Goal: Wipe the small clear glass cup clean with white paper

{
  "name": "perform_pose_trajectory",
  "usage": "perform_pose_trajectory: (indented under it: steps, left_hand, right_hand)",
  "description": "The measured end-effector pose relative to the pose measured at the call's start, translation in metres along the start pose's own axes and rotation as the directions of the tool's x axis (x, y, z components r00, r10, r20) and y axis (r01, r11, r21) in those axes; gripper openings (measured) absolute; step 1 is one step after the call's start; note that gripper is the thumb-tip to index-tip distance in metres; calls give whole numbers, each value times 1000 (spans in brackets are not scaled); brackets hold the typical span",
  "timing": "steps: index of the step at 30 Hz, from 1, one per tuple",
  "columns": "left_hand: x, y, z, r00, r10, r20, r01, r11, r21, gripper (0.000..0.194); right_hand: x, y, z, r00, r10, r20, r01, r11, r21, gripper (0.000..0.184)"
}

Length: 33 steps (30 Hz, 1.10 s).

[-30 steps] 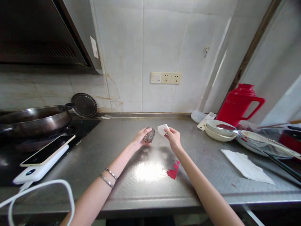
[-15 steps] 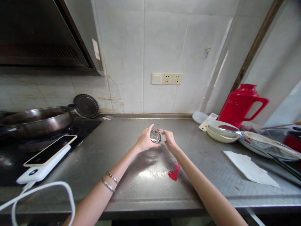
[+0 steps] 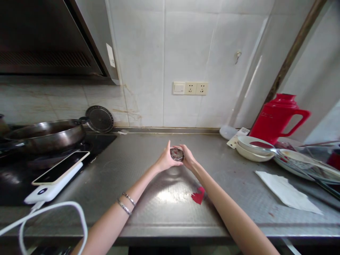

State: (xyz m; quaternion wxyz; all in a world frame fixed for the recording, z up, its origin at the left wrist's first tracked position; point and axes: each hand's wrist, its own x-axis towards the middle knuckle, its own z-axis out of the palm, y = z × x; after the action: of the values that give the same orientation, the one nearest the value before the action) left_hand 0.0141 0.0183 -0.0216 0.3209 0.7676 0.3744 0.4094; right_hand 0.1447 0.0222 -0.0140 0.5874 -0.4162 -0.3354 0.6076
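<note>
At the middle of the counter, a small round glass cup (image 3: pixel 176 154) is held with its round end toward me. My left hand (image 3: pixel 166 159) grips its left side, thumb below and index finger pointing up. Against the right side, my right hand (image 3: pixel 188 156) curls its fingers over the top edge. Reddish and grey tones show within the cup's rim; I cannot tell whether they are contents or reflections. On the steel below lies a torn red scrap (image 3: pixel 198 196), near my right forearm.
A pan (image 3: pixel 47 134) sits on the left cooktop, close to a phone (image 3: pixel 62 167) on a white power bank with a looping cable. To the right are a red thermos (image 3: pixel 276 118), stacked bowls (image 3: pixel 253 152), dishes and a white paper napkin (image 3: pixel 288 193).
My right hand has closed in on the cup's right side, and a pale patch by its fingers no longer shows. The cup's inside looks darker and redder. The view has shifted slightly.
</note>
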Motion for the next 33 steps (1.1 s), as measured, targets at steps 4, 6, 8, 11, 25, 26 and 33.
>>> perform_pose_trajectory:
  steps: [4,6,8,11,25,26,33]
  left_hand:
    - [-1,1,-2,1000,-4,31,7,995,-102,131]
    - [0,-1,-2,998,-2,63,10,991,-130,132]
    - [0,-2,-1,996,11,83,2,989,-150,135]
    - [1,-3,-1,995,52,90,-35,983,-182,136]
    - [-1,12,-4,1000,0,19,1,1000,-30,136]
    - [-1,12,-4,1000,-2,17,2,1000,-23,135]
    - [-3,15,0,996,52,-70,-41,987,153,130]
  right_hand:
    - [-1,-2,-3,1000,-16,-3,17,997,81,47]
    - [-2,-3,-5,1000,-21,-2,21,994,108,47]
    - [-2,-4,-8,1000,-5,14,3,995,101,39]
    - [-2,-5,-13,996,30,89,-35,998,60,28]
    - [-10,-9,-11,982,-19,190,18,1000,10,51]
    - [-9,-8,-12,982,-32,186,32,999,1,52]
    - [-11,-10,-12,986,-86,139,98,992,-77,54]
